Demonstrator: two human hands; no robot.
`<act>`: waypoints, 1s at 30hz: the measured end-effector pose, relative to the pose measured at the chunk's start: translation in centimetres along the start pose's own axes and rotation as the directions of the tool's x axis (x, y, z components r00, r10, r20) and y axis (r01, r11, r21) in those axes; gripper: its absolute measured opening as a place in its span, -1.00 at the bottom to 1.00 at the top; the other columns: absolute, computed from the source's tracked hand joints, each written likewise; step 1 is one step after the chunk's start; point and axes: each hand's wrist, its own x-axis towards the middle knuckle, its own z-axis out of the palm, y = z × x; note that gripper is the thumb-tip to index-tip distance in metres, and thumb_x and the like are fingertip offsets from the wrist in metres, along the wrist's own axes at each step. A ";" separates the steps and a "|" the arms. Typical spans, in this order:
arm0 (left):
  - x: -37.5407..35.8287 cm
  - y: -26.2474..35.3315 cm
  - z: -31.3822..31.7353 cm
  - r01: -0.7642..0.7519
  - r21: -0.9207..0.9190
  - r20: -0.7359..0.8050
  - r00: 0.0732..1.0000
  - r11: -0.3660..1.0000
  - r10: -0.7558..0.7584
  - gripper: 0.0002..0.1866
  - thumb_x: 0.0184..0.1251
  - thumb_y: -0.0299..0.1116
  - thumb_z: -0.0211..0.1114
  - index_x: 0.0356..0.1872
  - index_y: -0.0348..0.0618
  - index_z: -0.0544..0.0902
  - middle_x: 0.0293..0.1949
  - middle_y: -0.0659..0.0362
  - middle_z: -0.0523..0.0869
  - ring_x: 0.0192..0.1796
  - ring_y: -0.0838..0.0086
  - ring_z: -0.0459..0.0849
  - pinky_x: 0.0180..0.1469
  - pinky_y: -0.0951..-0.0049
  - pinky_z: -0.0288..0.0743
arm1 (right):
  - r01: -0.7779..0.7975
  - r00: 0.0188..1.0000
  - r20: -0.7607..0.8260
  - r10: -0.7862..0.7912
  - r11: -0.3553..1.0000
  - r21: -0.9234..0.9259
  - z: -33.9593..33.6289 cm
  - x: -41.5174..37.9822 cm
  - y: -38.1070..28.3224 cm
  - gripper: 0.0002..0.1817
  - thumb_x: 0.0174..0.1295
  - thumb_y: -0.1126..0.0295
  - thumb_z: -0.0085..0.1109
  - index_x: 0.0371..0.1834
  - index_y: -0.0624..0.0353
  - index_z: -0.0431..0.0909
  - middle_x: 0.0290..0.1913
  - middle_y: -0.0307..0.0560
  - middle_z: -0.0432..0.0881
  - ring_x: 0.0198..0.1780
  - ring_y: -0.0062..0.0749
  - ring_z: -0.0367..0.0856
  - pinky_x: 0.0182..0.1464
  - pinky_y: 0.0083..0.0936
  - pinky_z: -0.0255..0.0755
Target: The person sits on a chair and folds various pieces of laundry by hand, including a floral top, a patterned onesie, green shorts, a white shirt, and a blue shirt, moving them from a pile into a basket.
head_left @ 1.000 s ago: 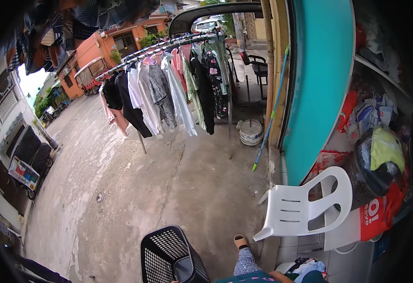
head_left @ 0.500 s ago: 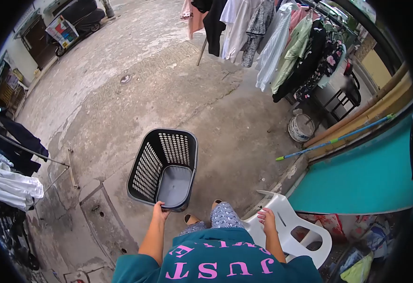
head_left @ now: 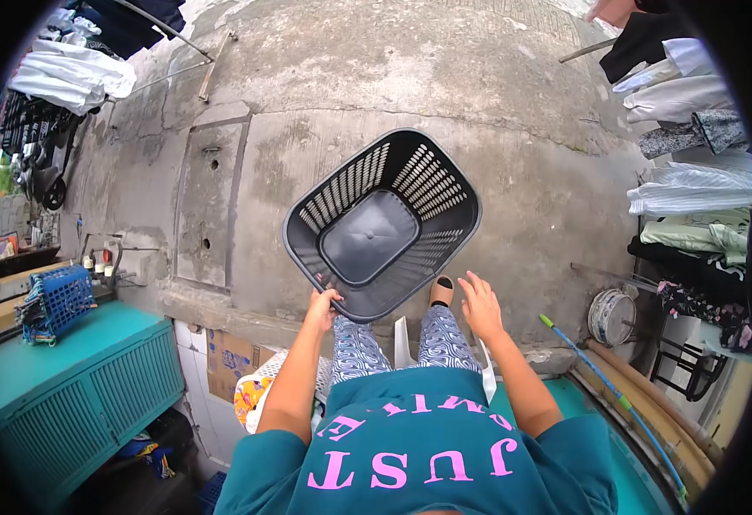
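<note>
Fingers of the left hand [head_left: 321, 307] curl around the near rim of the black laundry basket [head_left: 382, 225], held above the concrete ground [head_left: 513, 103]. Right hand [head_left: 481, 306] hovers just beside the basket, fingers spread, touching nothing.

Left hand [head_left: 321, 309] is curled tight in a grip, arm stretched forward and down. Right hand [head_left: 481, 307] hangs free, fingers spread loose, forearm angled forward.
</note>
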 end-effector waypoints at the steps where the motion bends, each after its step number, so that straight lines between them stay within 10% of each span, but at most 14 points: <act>1: 0.2 -1.4 0.0 0.010 -0.007 0.010 1.000 1.000 -0.010 -0.42 -0.16 -0.54 0.11 0.04 0.03 0.30 -0.50 0.23 0.47 -0.48 0.44 0.54 -0.45 0.32 0.48 | 0.011 1.000 0.028 -0.011 1.000 0.000 0.4 0.2 0.8 -0.52 -0.01 0.52 0.06 0.08 0.08 0.36 0.23 -0.05 0.25 0.22 -0.16 0.24 0.12 -0.22 0.24; 4: -0.5 -4.3 0.0 0.018 -0.040 -0.048 0.999 0.999 -0.020 -0.30 -0.19 -0.53 0.11 0.15 0.08 0.26 -0.43 0.22 0.49 -0.41 0.43 0.55 -0.40 0.31 0.48 | 0.345 0.937 0.117 -0.330 0.927 -0.147 2.7 2.2 2.7 -0.38 -0.13 0.48 0.15 0.14 0.04 0.31 0.30 -0.03 0.16 0.30 -0.17 0.15 0.23 -0.20 0.11; 11: 3.8 -10.0 -4.5 0.045 -0.019 0.047 0.998 0.999 -0.044 -0.19 -0.22 -0.49 0.06 0.28 0.19 0.21 -0.11 0.27 0.54 -0.15 0.44 0.50 -0.15 0.26 0.40 | 0.665 0.714 0.439 -0.545 0.724 -0.183 12.2 4.1 1.6 -0.28 -0.19 0.34 0.29 0.17 0.05 0.29 0.31 -0.04 0.16 0.36 -0.22 0.06 0.35 -0.16 -0.10; 16: 8.2 -13.7 -7.4 0.102 0.002 -0.025 0.995 0.995 -0.101 -0.50 -0.18 -0.54 0.07 -0.03 -0.10 0.44 -0.14 0.25 0.55 -0.18 0.44 0.50 -0.13 0.32 0.42 | 0.704 0.665 0.439 -0.604 0.703 -0.100 19.0 4.2 2.7 -0.60 0.07 0.44 -0.09 0.04 0.07 0.37 -0.13 -0.15 0.47 -0.02 -0.33 0.39 0.06 -0.38 0.20; 30: 10.5 -20.2 -12.6 0.024 -0.047 -0.083 0.996 0.999 -0.028 -0.45 -0.15 -0.60 0.04 0.04 -0.15 0.38 -0.07 0.20 0.56 -0.10 0.41 0.51 -0.07 0.36 0.43 | 0.781 0.571 0.395 -0.719 0.625 0.010 28.2 -1.1 3.3 -0.58 0.06 0.44 -0.06 0.06 0.02 0.39 0.00 -0.20 0.48 -0.03 -0.43 0.39 -0.04 -0.47 0.21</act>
